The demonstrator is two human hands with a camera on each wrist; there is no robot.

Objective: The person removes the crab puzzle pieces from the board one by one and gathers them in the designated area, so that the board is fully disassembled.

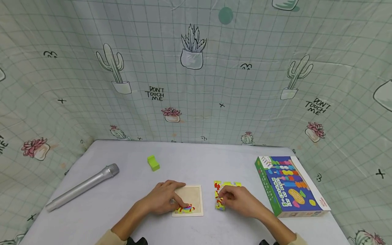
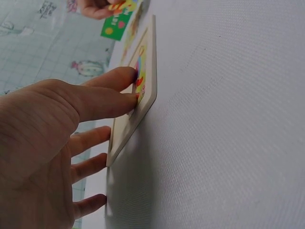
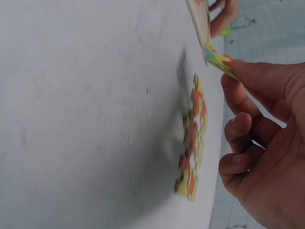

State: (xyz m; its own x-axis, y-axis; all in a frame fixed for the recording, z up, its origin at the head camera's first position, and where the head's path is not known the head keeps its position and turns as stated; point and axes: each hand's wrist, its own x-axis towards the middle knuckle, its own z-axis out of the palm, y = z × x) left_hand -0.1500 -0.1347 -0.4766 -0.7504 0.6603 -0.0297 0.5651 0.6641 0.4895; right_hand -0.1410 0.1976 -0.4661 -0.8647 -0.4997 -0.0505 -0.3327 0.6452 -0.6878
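Note:
My left hand (image 1: 163,199) lies over the left side of a shallow wooden puzzle tray (image 1: 193,194). Its thumb and index finger press on colourful puzzle pieces (image 1: 190,208) at the tray's near edge, as the left wrist view also shows, where the other fingers spread along the tray (image 2: 151,57). To the right of the tray, my right hand (image 1: 241,202) hovers over a group of loose yellow and red puzzle pieces (image 1: 217,185). Between thumb and index finger it pinches one puzzle piece (image 3: 217,58), raised above the table; its remaining fingers are curled. The hand partly hides the loose pieces in the head view.
A blue and green game box (image 1: 294,187) lies at the right of the white table (image 1: 208,160). On the left is a silver microphone-shaped tube (image 1: 82,186). A lime-green block (image 1: 153,163) sits behind the tray. Printed cloth (image 1: 196,88) hangs around the table.

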